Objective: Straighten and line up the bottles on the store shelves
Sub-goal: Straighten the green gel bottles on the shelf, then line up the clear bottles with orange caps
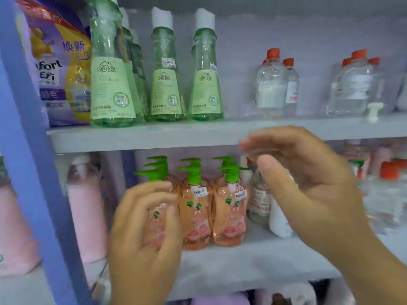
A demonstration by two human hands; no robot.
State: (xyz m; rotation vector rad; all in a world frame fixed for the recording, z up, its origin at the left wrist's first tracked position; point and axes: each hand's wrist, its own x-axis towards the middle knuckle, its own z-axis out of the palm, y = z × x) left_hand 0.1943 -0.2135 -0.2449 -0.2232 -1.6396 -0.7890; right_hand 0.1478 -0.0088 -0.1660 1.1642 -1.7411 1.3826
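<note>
1. Your left hand (143, 219), lower centre of frame, curls around the leftmost upright peach-pink pump bottle with green dispenser (157, 208).
2. Your right hand (308, 186), centre right, hovers loosely spread, holding nothing, nearer the clear bottle (259, 199).

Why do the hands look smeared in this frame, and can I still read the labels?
Head view: motion blur smears the right hand most, the left hand less, its grip on the leftmost pink pump bottle still clear. The green bottles are sharper, but their small print stays unreadable. Lighting is flat, without harsh glare; the wide lens bends the blue post.
</note>
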